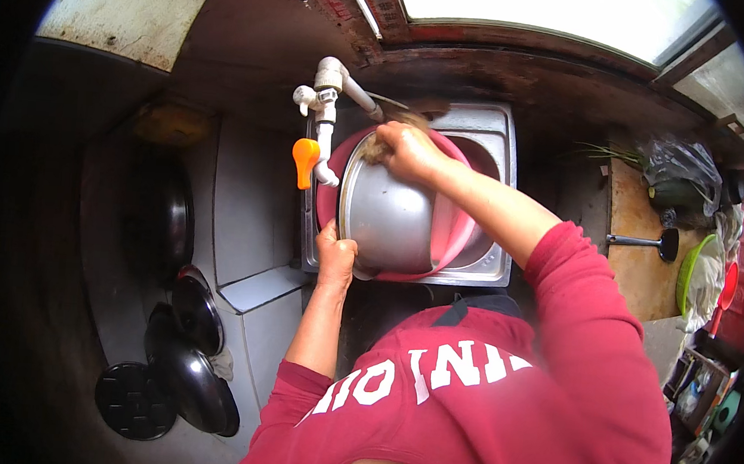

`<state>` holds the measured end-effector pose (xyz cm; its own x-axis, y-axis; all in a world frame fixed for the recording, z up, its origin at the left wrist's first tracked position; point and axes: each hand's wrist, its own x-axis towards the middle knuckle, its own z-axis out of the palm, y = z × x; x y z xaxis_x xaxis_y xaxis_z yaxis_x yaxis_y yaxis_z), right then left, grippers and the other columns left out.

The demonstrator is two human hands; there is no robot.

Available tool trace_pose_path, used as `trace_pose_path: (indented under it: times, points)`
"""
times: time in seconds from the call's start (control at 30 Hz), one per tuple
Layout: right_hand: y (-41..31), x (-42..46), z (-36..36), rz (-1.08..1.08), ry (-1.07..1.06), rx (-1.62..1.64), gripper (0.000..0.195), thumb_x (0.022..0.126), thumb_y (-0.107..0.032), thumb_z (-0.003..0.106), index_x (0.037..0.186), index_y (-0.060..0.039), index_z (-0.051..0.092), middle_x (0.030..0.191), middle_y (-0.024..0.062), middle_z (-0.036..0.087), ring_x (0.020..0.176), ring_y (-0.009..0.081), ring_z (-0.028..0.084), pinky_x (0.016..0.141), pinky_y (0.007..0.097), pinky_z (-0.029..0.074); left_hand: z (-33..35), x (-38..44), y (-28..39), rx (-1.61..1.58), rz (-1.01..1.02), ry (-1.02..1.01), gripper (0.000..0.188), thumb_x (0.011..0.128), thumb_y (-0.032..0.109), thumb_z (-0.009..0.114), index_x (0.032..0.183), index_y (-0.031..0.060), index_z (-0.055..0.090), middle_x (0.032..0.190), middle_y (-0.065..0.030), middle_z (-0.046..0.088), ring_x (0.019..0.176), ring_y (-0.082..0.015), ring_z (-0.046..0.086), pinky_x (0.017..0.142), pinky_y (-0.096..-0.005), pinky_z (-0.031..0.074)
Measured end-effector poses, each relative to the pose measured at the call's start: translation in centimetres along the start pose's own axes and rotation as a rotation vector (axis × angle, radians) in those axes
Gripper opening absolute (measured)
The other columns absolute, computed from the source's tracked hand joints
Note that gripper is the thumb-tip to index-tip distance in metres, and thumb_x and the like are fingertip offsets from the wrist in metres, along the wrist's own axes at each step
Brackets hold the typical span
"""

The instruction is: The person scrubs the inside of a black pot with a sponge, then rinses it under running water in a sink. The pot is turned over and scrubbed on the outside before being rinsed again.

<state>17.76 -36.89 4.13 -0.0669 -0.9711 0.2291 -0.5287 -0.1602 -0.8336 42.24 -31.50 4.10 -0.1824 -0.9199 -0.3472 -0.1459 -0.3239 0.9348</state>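
Note:
A metal pot [389, 217] lies tilted on its side in a pink plastic basin [461, 235], its rim turned to the left. The basin sits in a stainless steel sink [506, 196]. My left hand [337, 255] grips the pot's rim at its lower left, the thumb on the outside wall. With my right hand [410, 150] I hold a brownish scrubbing pad [374, 149] against the outside of the pot near its upper rim. The pot's inside is turned away from view.
A white plastic tap [327, 132] with an orange lever [305, 163] stands just left of the pot. Dark pan lids [190, 374] lie on the tiled surface at left. To the right, a spatula [649, 242] and a green basket [694, 274] rest on a wooden board [630, 282].

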Motion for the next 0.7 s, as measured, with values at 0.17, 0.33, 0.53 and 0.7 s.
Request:
trace_pose_path:
  times: [0.17, 0.33, 0.53, 0.7]
  points:
    - [-5.9, -4.4, 3.1, -0.505, -0.243, -0.055, 0.02, 0.065, -0.005, 0.068, 0.084, -0.0051, 0.062, 0.088, 0.0144, 0.061, 0.088, 0.0387, 0.061, 0.079, 0.0455, 0.051, -3.3, 2.6, -3.0, 0.006, -0.075, 0.06, 0.05, 0.064, -0.014, 0.042, 0.105, 0.0022, 0.066, 0.087, -0.0018, 0.066, 0.073, -0.0121, 0.06, 0.058, -0.024, 0.045]
    - [-5.0, -2.5, 1.5, -0.326, -0.065, -0.078, 0.024, 0.07, -0.007, 0.07, 0.093, -0.0068, 0.063, 0.091, 0.014, 0.065, 0.09, 0.0361, 0.064, 0.077, 0.0461, 0.052, -1.7, 1.3, 0.1, -0.137, -0.125, 0.123, 0.05, 0.058, -0.013, 0.045, 0.104, -0.0017, 0.061, 0.089, -0.007, 0.064, 0.073, -0.0203, 0.059, 0.062, -0.0263, 0.046]
    - [2.6, 0.2, -0.8, 0.502, -0.031, 0.341, 0.018, 0.079, -0.007, 0.071, 0.095, -0.0027, 0.064, 0.091, 0.015, 0.071, 0.076, 0.0258, 0.069, 0.068, 0.0391, 0.055, -6.3, 0.5, -2.0, -0.23, -0.131, 0.293, 0.056, 0.052, -0.012, 0.046, 0.105, -0.0028, 0.06, 0.09, -0.0104, 0.064, 0.075, -0.0255, 0.06, 0.066, -0.0322, 0.049]
    - [11.1, -7.9, 7.6, 0.344, -0.054, -0.127, 0.032, 0.082, -0.005, 0.062, 0.114, -0.0065, 0.063, 0.104, 0.0171, 0.07, 0.093, 0.0328, 0.068, 0.081, 0.0453, 0.055, -9.5, -2.6, -1.0, -0.377, -0.107, 0.324, 0.067, 0.051, -0.012, 0.043, 0.116, -0.0034, 0.056, 0.102, -0.0136, 0.063, 0.093, -0.0346, 0.064, 0.086, -0.0415, 0.055]
